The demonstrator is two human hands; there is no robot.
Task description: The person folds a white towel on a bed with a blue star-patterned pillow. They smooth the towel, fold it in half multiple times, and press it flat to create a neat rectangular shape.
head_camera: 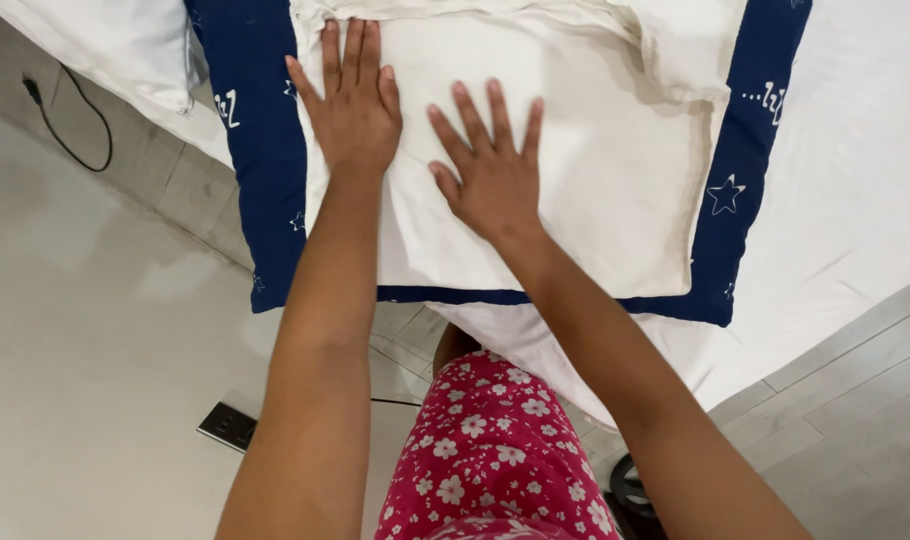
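Standing nearest the camera is the person's own body, in a pink dress with white flowers (490,455), and both bare forearms reach away from it over the edge of the bed (855,200). On the floor (95,320) below sit a dark flat block with a cord (227,425) and, low at the right, part of a dark round object (630,490) that the forearm cuts off; what it is I cannot tell.

Farther out, the right hand (495,180) lies flat, palm down, fingers (500,110) spread and gripping nothing, on the cream cloth (595,170). The left hand (353,105) does likewise just beside it, nearer the cloth's left edge. That cloth lies on a dark blue pillow with white stars (745,180), which itself rests on the white bed sheet.

Judging from this, the main risk is slippage. The pillow's near edge sits close to the bed's edge, so a push toward the body could drag it off onto the floor. Pressing with open palms only could also shove wrinkles ahead of the hands, since nothing pins the far side, where folds (665,40) already bunch.

Beyond that, the pillow's far end and the cloth's upper part run out of view. Another cable (70,125) trails at the upper left, its ends unclear.
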